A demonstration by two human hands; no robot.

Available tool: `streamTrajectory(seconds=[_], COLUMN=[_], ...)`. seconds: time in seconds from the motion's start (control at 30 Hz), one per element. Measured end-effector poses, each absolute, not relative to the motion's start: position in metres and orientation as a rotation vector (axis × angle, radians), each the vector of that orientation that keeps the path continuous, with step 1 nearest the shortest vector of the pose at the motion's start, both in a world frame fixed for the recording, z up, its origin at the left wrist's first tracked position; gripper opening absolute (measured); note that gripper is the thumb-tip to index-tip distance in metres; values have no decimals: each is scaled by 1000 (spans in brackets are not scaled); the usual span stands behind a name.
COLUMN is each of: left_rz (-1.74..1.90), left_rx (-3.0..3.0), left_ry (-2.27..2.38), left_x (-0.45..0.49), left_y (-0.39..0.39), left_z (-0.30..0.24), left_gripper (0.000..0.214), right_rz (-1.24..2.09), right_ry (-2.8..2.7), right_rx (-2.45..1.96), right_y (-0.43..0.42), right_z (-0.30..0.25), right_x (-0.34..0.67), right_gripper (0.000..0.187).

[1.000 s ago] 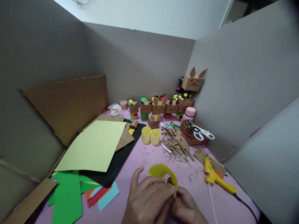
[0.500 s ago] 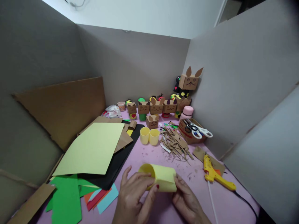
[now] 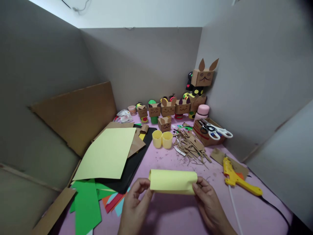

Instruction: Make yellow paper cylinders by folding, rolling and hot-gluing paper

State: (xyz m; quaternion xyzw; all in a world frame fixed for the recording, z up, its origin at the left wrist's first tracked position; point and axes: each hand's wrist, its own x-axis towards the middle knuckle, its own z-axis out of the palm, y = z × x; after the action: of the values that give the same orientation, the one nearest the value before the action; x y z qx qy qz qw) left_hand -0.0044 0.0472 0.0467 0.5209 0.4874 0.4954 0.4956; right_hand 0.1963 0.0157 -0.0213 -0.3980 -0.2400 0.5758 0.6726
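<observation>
A rolled tube of yellow paper [image 3: 173, 181] lies sideways between my two hands, just above the pink tabletop. My left hand [image 3: 137, 202] pinches its left end between thumb and fingers. At the other end, my right hand [image 3: 210, 204] grips the tube, the thumb on its front face and the fingers behind. Beyond it stand two short yellow paper cups [image 3: 162, 139] side by side. A yellow glue gun [image 3: 238, 179] rests to the right of my right hand, its cord trailing off to the lower right.
Left lie a large yellow sheet [image 3: 106, 153], black sheets [image 3: 129, 174] and green pieces [image 3: 86, 202]. Cardboard scraps [image 3: 189, 145] are heaped beyond my right hand, near a box [image 3: 204, 138] with scissors. Cardboard animal-head figures [image 3: 167, 109] line the back. Grey panels enclose the table.
The yellow tube has turned so its left opening faces away more and its long side faces me. My left hand has shifted from its opening to the left end. The view has shifted slightly.
</observation>
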Motion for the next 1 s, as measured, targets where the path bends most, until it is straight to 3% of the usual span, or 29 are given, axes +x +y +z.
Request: streamTrajectory(seconds=[0.53, 0.73, 0.87, 1.0], left_rz=[1114, 1095, 1030, 988], left_rx=[1030, 877, 889, 881], left_ry=[1263, 1257, 1217, 1213], left_x=[0, 1, -1, -2], left_y=[49, 55, 58, 61], left_z=[45, 39, 36, 32], left_gripper=[25, 46, 73, 71], right_rz=[1237, 1210, 1192, 1159], right_ry=[-633, -677, -689, -700], right_rx=[-935, -914, -928, -953], right_y=[19, 22, 22, 21], right_z=[-23, -21, -20, -19], right_x=[196, 196, 196, 196], right_gripper=[19, 20, 20, 18])
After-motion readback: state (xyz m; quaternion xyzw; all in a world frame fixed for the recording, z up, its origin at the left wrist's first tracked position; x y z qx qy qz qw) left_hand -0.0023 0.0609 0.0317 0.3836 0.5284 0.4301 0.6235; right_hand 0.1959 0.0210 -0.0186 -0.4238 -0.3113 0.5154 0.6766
